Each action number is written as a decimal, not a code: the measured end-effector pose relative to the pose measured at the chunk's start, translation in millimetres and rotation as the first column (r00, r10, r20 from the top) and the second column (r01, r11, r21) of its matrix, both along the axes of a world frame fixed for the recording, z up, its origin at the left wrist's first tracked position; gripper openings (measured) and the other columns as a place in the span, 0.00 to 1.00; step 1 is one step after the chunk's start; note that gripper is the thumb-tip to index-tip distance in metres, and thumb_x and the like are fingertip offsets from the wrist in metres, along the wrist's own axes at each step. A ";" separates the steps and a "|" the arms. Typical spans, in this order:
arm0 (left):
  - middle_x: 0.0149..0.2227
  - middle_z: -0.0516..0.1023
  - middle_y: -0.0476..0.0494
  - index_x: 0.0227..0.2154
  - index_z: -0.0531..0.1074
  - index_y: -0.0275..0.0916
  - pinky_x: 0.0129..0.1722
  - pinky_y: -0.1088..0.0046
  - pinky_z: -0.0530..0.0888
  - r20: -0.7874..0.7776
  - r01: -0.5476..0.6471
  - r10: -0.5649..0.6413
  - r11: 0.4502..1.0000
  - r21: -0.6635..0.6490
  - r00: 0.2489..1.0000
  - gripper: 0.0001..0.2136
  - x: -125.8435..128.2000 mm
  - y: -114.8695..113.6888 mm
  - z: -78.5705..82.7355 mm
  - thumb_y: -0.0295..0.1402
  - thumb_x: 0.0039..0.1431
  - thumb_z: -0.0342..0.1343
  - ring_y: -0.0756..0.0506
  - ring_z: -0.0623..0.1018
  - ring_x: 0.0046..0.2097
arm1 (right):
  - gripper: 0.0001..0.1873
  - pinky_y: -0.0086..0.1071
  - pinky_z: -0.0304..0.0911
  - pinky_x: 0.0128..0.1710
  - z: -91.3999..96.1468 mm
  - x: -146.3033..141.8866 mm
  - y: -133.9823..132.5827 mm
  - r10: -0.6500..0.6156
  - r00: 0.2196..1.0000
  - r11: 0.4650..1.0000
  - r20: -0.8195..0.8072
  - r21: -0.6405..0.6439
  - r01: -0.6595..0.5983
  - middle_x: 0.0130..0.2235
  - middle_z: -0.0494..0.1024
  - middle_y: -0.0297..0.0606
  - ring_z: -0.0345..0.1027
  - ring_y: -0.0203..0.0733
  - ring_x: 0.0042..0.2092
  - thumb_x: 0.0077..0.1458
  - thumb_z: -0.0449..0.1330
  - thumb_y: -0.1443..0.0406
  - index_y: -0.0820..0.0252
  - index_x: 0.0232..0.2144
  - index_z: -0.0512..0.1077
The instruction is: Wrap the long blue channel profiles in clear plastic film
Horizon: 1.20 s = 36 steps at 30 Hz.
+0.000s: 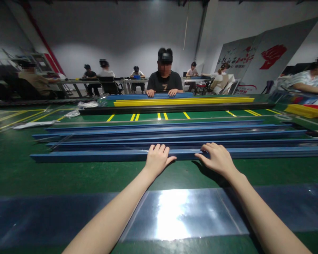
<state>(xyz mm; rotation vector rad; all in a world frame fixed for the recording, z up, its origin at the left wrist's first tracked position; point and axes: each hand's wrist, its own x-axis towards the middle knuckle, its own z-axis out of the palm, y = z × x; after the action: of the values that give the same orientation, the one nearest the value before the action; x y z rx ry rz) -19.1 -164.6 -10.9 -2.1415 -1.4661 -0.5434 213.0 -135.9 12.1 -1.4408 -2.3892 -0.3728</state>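
Several long blue strips [175, 136] with raised edges lie side by side across the green table. On the nearest blue strip [90, 156] rests my left hand [158, 158], fingers curled over its top edge and thumb reaching along the near side. My right hand [216, 158] grips the same strip farther right, its fingers bent over the far edge and its thumb on the near face. The far fingertips of both hands are partly hidden. Close to my forearms, a clear glossy plastic sheet [196, 211] lies flat across the table and reflects a bright light.
Beyond the blue strips lie a black strip [159, 108], a yellow strip [182, 101] and more blue strips [137, 96], on which a person [164, 83] opposite rests both hands. Crumpled clear plastic [88, 104] sits at far left, a yellow bin [304, 110] at right. Other people work behind.
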 end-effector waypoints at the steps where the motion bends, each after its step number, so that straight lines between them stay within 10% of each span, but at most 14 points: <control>1: 0.31 0.72 0.42 0.29 0.68 0.36 0.35 0.67 0.59 0.003 0.004 -0.004 1.000 -0.001 1.000 0.18 -0.2 0.2 -0.3 0.48 0.54 0.47 0.43 0.69 0.35 | 0.18 0.32 0.51 0.33 -1.3 -3.9 -0.2 0.027 1.000 1.000 -0.008 0.006 -0.027 0.32 0.73 0.38 0.63 0.42 0.36 0.52 0.50 0.51 0.59 0.27 0.68; 36: 0.33 0.74 0.45 0.30 0.67 0.37 0.35 0.68 0.59 0.006 0.085 -0.086 0.995 0.048 0.996 0.15 -1.3 -0.3 -2.0 0.45 0.56 0.47 0.46 0.70 0.36 | 0.18 0.32 0.48 0.34 -16.1 3.5 3.7 0.067 0.996 0.997 0.053 0.033 -0.069 0.32 0.74 0.39 0.64 0.41 0.35 0.57 0.44 0.56 0.60 0.30 0.68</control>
<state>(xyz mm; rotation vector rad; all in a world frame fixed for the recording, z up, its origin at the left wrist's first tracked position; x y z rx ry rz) -20.5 -165.0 -12.9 -2.1753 -1.3569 -0.6119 216.4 -132.3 -4.0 -1.3464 -2.4533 -0.4371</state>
